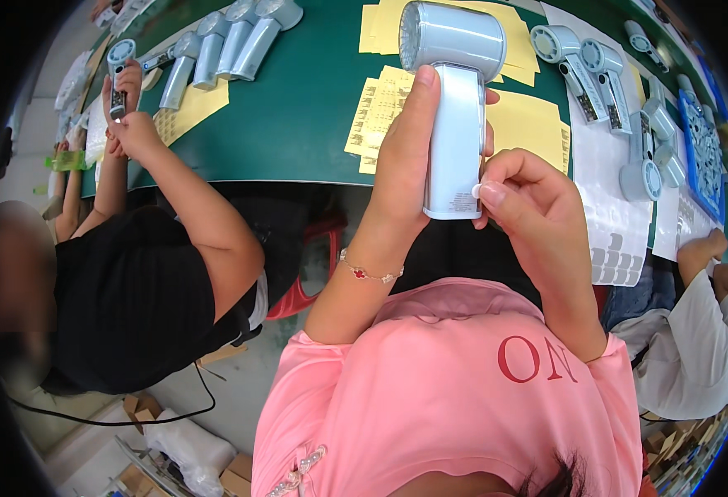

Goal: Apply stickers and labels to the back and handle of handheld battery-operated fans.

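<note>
A light blue handheld fan (455,137) is held upright over the near edge of the table, its round head at the top. My left hand (409,137) wraps around its handle, thumb along the left side and fingertips showing at the right. At the lower right corner of the handle, my right hand (538,199) pinches a small white round piece (476,190) between thumb and forefinger. Whether this piece is stuck to the handle is hard to see. Small print shows just beside it.
Yellow label sheets (530,124) lie on the green table (289,124) behind the fan. More light blue fans (252,41) lie at the left and right. White label sheets (617,240) and a blue tray (695,157) are at right. A co-worker's hands (136,124) hold another fan.
</note>
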The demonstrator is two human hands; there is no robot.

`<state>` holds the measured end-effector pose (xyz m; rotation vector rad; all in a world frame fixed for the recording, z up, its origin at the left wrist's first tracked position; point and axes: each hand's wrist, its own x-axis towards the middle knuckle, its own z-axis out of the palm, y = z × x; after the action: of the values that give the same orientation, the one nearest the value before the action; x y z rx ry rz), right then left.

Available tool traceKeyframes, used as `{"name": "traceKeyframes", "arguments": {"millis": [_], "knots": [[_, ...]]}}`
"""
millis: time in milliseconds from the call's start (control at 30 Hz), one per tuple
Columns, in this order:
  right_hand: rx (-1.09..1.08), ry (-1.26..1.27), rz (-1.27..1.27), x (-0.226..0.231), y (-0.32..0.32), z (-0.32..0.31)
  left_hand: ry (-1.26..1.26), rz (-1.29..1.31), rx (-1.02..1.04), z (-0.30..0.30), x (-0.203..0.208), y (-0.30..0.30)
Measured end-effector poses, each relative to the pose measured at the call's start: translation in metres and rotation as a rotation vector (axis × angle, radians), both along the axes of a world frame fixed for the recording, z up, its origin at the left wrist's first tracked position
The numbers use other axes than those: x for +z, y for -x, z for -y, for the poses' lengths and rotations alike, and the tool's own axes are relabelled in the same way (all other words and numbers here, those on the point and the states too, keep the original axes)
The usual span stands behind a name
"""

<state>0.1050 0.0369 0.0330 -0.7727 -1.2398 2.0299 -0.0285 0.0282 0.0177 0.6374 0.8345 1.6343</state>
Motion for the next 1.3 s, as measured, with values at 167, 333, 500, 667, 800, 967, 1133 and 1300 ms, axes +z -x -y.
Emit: {"name": "traceKeyframes", "arguments": {"millis": [167,333,500,667,800,967,1133,1300], "knots": [[0.011,-0.022,0.014,0.0,-0.002,0.002,-0.049,-0.007,-0.089,0.003,-0.007,0.005],[0.022,-0.021,0.022,0.005,-0.002,0.001,-0.057,-0.035,-0.114,0.004,-0.004,0.006],[0.032,-0.026,0.021,0.004,-0.003,0.0,-0.016,-0.04,-0.032,0.005,0.003,0.0],[0.004,-0.075,0.034,0.005,-0.002,0.002,-0.014,-0.015,-0.032,0.006,0.002,-0.002],[-0.031,-0.122,0.022,0.002,0.0,0.006,-0.001,-0.01,-0.028,0.007,0.0,-0.003],[-0.055,-0.157,0.045,0.0,0.002,0.009,-0.037,-0.059,-0.074,0.01,-0.007,0.004],[-0.071,-0.211,0.093,0.001,0.001,0.009,-0.038,-0.101,-0.043,0.008,-0.004,0.002],[-0.095,0.206,-0.336,-0.01,-0.011,-0.007,-0.307,0.23,-0.295,0.0,-0.01,0.014]]}}
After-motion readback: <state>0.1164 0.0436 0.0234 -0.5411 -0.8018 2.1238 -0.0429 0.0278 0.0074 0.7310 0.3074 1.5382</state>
